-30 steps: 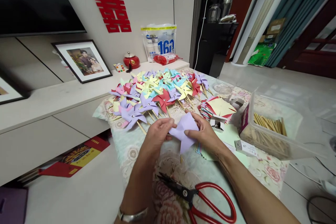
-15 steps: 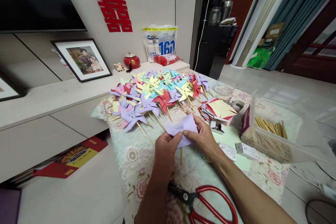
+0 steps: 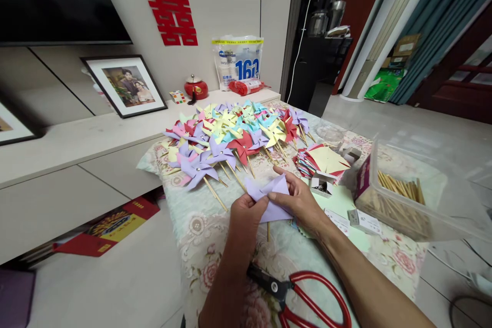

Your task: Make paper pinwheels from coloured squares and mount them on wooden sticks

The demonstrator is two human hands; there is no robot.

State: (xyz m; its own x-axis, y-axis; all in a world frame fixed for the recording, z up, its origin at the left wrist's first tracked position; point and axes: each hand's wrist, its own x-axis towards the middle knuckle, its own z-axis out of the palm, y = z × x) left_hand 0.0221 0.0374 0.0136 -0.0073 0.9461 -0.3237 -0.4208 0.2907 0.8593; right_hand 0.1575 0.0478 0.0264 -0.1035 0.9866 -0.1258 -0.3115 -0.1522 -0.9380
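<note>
Purple paper [image 3: 277,211], partly folded, is located between the fingertips of both hands, above the floral tablecloth [image 3: 209,228]. I observe the left hand [image 3: 246,218] closed in a pinch on the near left part of the sheet, thumb on top. I observe the right hand [image 3: 302,201] gripping the right side, thumb pressed on the front face beside the left thumb and the index finger extended along the far edge. Below the fingers, a wooden stick [image 3: 268,231] projects from under the paper; I cannot tell whether it is fastened there. Nearer to me than the fingers, scissors [image 3: 273,286] with red handles lie flat, their blade tips hidden by the left forearm. Beyond the fingers, and to their left, multicoloured pinwheels [image 3: 225,130] are massed on the cloth. To the right of the fingers I note, in order: pale green sheets [image 3: 341,201], an open small box [image 3: 321,193] with dark contents, a stack of cut paper [image 3: 326,158] just behind it, and, farthest right, a clear bin [image 3: 363,180] containing more wooden sticks [image 3: 400,187].
</note>
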